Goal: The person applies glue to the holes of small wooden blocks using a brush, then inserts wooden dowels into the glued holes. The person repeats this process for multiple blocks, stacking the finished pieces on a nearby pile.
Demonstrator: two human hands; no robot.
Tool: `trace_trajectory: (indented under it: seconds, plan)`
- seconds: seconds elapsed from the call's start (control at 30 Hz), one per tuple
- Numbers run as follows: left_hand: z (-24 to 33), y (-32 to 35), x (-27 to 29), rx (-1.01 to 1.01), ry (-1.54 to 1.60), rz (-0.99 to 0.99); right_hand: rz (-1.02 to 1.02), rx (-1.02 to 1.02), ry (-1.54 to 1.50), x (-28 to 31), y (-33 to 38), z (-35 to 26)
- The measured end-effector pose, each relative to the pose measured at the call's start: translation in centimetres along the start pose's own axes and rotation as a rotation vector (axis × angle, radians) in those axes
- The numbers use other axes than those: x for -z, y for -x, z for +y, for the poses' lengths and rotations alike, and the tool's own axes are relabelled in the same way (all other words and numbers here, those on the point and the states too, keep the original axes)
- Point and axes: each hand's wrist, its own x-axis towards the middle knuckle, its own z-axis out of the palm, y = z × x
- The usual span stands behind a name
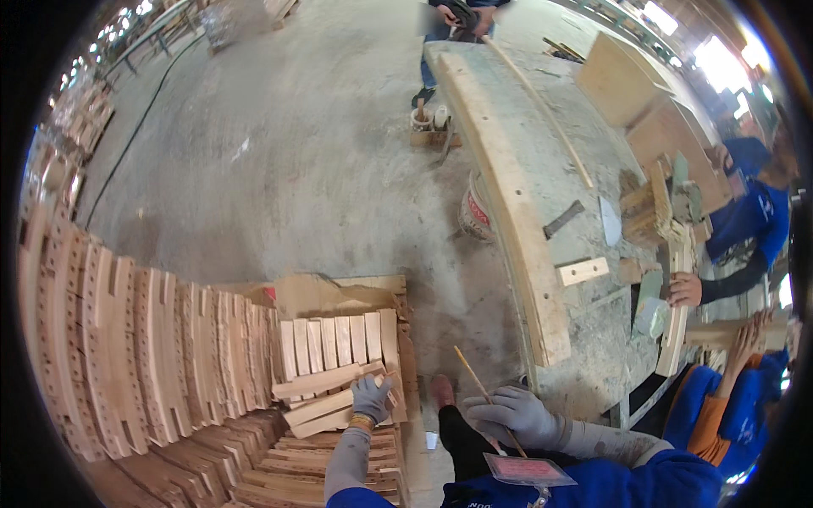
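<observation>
My left hand [371, 400], in a grey glove, reaches into a cardboard box [330, 296] of short pale wooden pieces. Its fingers are closed over the right end of a loose wooden piece [326, 405] lying slantwise on the others. Part of that grip is hidden by the glove. Upright pieces [339, 343] stand in a row just beyond. My right hand [518, 415], gloved too, is closed around a thin wooden stick [468, 366] in front of my body. The stick slants up to the left, its lower end passing behind the fingers.
Stacked drilled wooden parts [152, 356] fill the left side. At right, a worktable [584, 339] carries a long drilled beam [508, 195], a drilled block [583, 271] and a hammer-like tool [565, 218]. A bucket [476, 212] stands beside it. Co-workers' hands [684, 289] are along the table.
</observation>
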Motion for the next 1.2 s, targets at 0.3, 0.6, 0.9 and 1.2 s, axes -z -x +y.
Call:
trace_trajectory:
  seconds: [0.3,0.6,0.9,1.2]
  plan:
    - [-0.8,-1.9,20.4,0.31,0.25,0.604,0.202,0.144,-0.137,5.5,4.3,-4.7]
    - [17.1,10.9,48.1,-0.208,1.003,1.089,0.596,0.25,-0.187,13.4,12.5,-7.3]
    - [36.5,8.4,45.2,-0.867,1.05,0.718,1.062,0.168,-0.325,21.3,17.3,-7.7]
    - [42.6,5.9,38.0,-0.55,1.488,0.46,1.137,0.065,-0.435,20.6,16.3,-3.6]
